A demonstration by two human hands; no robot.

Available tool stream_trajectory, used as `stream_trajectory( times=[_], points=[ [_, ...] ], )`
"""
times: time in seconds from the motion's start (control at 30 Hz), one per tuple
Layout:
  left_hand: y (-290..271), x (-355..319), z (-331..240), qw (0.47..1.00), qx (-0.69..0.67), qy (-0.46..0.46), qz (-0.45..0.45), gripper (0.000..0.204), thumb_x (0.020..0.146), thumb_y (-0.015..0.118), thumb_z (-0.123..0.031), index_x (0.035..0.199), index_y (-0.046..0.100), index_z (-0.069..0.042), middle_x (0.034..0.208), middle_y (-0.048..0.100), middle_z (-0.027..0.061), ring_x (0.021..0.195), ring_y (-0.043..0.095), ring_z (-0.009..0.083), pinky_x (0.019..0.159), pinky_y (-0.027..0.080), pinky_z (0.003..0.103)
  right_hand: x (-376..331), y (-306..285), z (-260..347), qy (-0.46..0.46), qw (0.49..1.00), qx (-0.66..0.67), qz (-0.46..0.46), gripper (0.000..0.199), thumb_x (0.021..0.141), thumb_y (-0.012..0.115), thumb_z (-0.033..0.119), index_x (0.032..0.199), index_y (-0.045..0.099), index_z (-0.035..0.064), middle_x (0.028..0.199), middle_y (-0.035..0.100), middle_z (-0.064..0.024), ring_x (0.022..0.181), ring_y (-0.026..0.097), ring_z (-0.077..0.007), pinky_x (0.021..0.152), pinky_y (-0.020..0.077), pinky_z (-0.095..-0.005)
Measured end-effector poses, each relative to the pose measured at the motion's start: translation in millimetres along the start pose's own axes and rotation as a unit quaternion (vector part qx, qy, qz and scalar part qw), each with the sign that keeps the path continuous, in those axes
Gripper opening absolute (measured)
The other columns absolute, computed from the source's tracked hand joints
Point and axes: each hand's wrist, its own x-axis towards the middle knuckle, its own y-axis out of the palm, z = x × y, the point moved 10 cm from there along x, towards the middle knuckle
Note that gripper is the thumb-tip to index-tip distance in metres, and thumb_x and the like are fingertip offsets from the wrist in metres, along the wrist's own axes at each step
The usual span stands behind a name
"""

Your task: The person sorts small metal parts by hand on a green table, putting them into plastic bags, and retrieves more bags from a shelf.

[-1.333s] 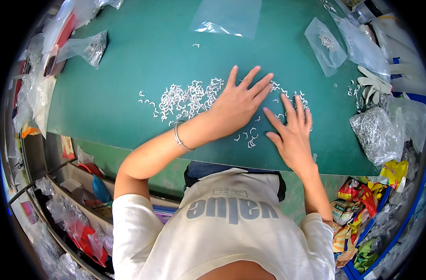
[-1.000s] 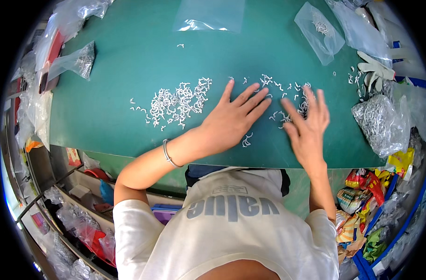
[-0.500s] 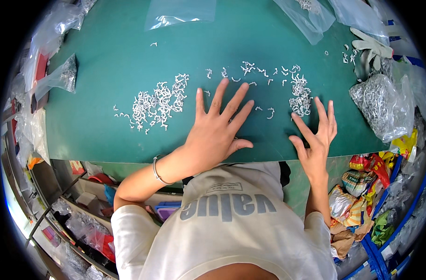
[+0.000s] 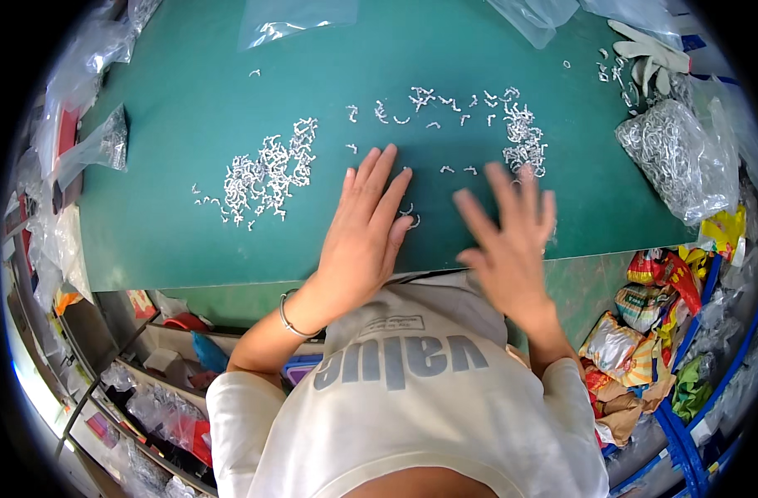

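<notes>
Small curved silver metal pieces lie on the green tabletop [image 4: 180, 249]. A large loose heap of pieces [image 4: 267, 176] is to the left of my left hand [image 4: 358, 224]. That hand rests low over the table, its fingers stretched out and holding nothing, with a couple of curved pieces [image 4: 411, 217] beside its thumb and forefinger. My right hand [image 4: 512, 249] is smeared by motion, but its fingers show spread apart, just on the near side of a narrower heap of pieces [image 4: 524, 137]. Scattered pieces [image 4: 421, 99] lie beyond and between the hands.
A clear bag full of metal pieces [image 4: 674, 162] sits at the right edge, with a work glove [image 4: 651, 51] behind it. At left is a smaller filled bag [image 4: 109, 143]. A flat plastic bag [image 4: 296, 21] lies at the far edge. Colourful packets [image 4: 636, 324] stand below the table's right side.
My right hand has swung left, away from beside the right heap. My left hand's fingers have drawn closer together, and curved pieces now show beside its thumb. The whole view has shifted slightly.
</notes>
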Motion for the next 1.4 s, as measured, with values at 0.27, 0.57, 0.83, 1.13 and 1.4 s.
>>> stream_trajectory(
  times=[0.27, 0.57, 0.83, 1.13, 1.4],
  points=[
    [4, 5, -12, 1.000, -0.018, 0.008, -0.016, 0.046, 0.089, 0.060, -0.007, 0.131, 0.048, 0.005, 0.146, 0.038, 0.0221, 0.136, 0.035, 0.0412, 0.111, 0.026, 0.057, -20, -4, -17, 0.067, 0.998, -0.017, 0.015, 0.064, 0.071, 0.077, 0.027, 0.131, 0.058, 0.0205, 0.154, 0.026, -0.0153, 0.142, 0.015, -0.0461, 0.105, 0.0108, -0.0697],
    [23, 17, -34, 0.997, 0.056, 0.049, 0.014, 0.046, 0.085, 0.061, -0.003, 0.130, 0.055, -0.006, 0.152, 0.033, 0.0148, 0.140, 0.025, 0.0453, 0.107, 0.022, 0.067, -10, -28, -51, 0.101, 0.990, -0.052, -0.079, 0.062, 0.073, 0.076, 0.022, 0.132, 0.058, 0.0240, 0.154, 0.025, -0.0171, 0.142, 0.014, -0.0467, 0.107, 0.0086, -0.0679],
    [34, 56, -44, 0.977, 0.183, 0.100, 0.039, 0.057, 0.076, 0.059, 0.002, 0.131, 0.056, -0.010, 0.155, 0.025, 0.0119, 0.140, 0.018, 0.0488, 0.100, 0.024, 0.074, -21, -27, -53, 0.097, 0.994, -0.026, -0.046, 0.053, 0.075, 0.074, 0.022, 0.127, 0.063, 0.0248, 0.154, 0.026, -0.0156, 0.142, 0.016, -0.0459, 0.107, 0.0112, -0.0669],
    [45, 68, -53, 0.976, 0.176, 0.112, 0.058, 0.068, 0.067, 0.056, 0.012, 0.129, 0.059, -0.014, 0.156, 0.023, 0.0105, 0.141, 0.016, 0.0489, 0.100, 0.022, 0.075, -12, -39, -64, 0.090, 0.993, -0.026, -0.072, 0.049, 0.077, 0.072, 0.025, 0.125, 0.064, 0.0252, 0.153, 0.028, -0.0157, 0.142, 0.017, -0.0455, 0.107, 0.0116, -0.0662],
    [44, 62, -54, 0.972, 0.180, 0.119, 0.090, 0.054, 0.073, 0.061, 0.001, 0.126, 0.060, -0.007, 0.156, 0.022, 0.0123, 0.140, 0.017, 0.0501, 0.099, 0.025, 0.075, -20, -53, -91, 0.118, 0.983, -0.056, -0.126, 0.049, 0.078, 0.072, 0.028, 0.126, 0.064, 0.0253, 0.152, 0.030, -0.0155, 0.141, 0.019, -0.0454, 0.107, 0.0128, -0.0643]
  ],
)
